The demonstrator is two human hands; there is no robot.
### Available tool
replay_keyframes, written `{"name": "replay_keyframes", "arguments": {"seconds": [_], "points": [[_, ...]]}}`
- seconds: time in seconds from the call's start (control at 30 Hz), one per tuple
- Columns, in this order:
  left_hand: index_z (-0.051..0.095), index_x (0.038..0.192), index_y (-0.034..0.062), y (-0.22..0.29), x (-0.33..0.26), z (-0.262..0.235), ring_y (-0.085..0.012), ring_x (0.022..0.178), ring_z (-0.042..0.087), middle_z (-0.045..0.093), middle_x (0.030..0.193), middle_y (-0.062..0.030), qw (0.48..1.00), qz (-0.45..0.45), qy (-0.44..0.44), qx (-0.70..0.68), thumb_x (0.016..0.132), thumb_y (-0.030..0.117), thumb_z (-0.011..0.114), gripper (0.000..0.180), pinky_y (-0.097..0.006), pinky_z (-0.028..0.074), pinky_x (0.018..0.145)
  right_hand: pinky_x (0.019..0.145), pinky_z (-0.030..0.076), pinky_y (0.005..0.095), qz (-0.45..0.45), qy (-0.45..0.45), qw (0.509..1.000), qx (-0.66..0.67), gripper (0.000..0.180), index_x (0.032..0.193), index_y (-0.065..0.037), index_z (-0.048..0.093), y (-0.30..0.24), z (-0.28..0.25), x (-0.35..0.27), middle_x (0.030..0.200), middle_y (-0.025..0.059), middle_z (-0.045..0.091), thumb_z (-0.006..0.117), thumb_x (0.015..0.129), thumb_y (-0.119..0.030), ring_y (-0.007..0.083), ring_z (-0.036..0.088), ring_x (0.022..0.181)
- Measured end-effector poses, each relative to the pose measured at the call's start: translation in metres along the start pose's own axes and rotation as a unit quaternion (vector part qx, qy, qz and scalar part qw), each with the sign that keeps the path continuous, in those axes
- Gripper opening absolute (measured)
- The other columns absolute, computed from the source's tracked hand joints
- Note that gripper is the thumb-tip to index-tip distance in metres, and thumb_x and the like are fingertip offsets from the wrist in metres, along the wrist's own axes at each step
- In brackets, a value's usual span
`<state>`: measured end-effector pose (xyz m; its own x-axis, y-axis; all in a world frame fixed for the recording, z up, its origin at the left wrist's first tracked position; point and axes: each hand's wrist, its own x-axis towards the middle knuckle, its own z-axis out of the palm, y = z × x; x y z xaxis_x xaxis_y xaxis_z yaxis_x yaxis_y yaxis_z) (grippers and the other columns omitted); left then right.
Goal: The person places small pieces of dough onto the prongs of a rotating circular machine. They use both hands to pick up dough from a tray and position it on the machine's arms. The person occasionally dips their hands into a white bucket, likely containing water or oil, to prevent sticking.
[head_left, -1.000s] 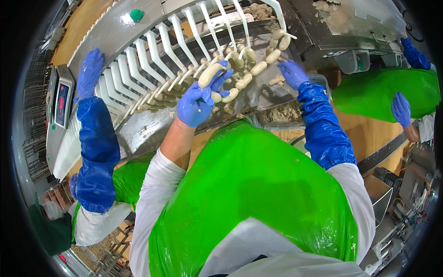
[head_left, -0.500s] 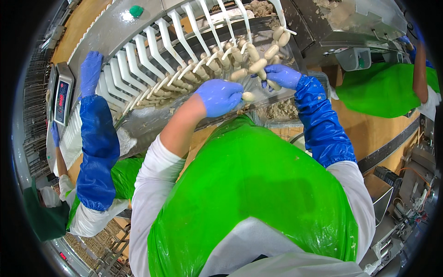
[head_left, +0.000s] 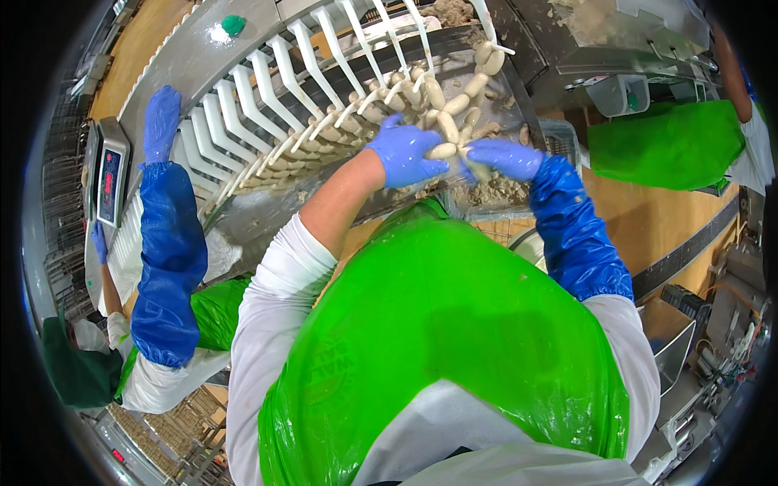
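Both my hands wear blue-violet gloves and meet at a chain of pale sausage links (head_left: pixel 456 104). My left hand (head_left: pixel 408 155) is closed on a link whose end sticks out past the fingertips. Just right of it, my right hand (head_left: pixel 509 159) pinches the chain where several links come together; its lower fingers are blurred. From there the chain runs up to the end of a white hooked rack arm (head_left: pixel 483 20). To the left, more links hang in rows on the curved white rack arms (head_left: pixel 279 74), above a metal table (head_left: pixel 279 212).
Pale meat scraps (head_left: pixel 498 191) lie in a clear bin under my right hand. A co-worker's blue sleeve (head_left: pixel 168 267) and glove reach the rack at left, beside a scale (head_left: pixel 111 174). A green object (head_left: pixel 232 25) sits on the metal surface. Another person's green apron (head_left: pixel 664 147) shows at right.
My left hand has moved right, bringing its link against the chain at my right hand. My right hand has shifted slightly down and right. The co-worker at right has moved a little.
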<state>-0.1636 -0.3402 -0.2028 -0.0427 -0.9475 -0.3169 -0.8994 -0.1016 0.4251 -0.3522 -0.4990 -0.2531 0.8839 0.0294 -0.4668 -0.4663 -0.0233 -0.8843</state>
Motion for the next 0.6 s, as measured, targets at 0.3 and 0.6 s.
{"name": "replay_keyframes", "arguments": {"seconds": [0.3, 0.6], "points": [[0.064, 0.098, 0.0068, 0.017, -0.018, 0.009, -0.0345, 0.088, 0.063, 0.065, 0.090, -0.0182, 0.996, -0.019, -0.008, 0.088, 0.090, 0.039, 0.055, 0.035, -0.048, 0.051, 0.076, 0.096, 0.047, 0.0401, -0.195, -0.094, 0.694, 0.686, 0.038, 0.128, 0.002, 0.051, 0.045, 0.053, 0.042, 0.118, 0.0160, 0.061, 0.044, 0.097, -0.020, 0.0280, 0.059, 0.111], [0.062, 0.107, 0.0083, 0.015, -0.023, 0.015, -0.0359, 0.093, 0.063, 0.064, 0.101, -0.0189, 0.999, -0.022, -0.019, 0.045, 0.089, 0.033, 0.055, 0.031, -0.048, 0.051, 0.079, 0.088, 0.048, 0.0328, -0.202, 0.187, 0.955, -0.115, 0.028, 0.115, -0.001, 0.058, 0.008, 0.048, 0.040, 0.109, 0.0075, 0.062, 0.058, 0.090, -0.012, 0.0179, 0.058, 0.102]]}}
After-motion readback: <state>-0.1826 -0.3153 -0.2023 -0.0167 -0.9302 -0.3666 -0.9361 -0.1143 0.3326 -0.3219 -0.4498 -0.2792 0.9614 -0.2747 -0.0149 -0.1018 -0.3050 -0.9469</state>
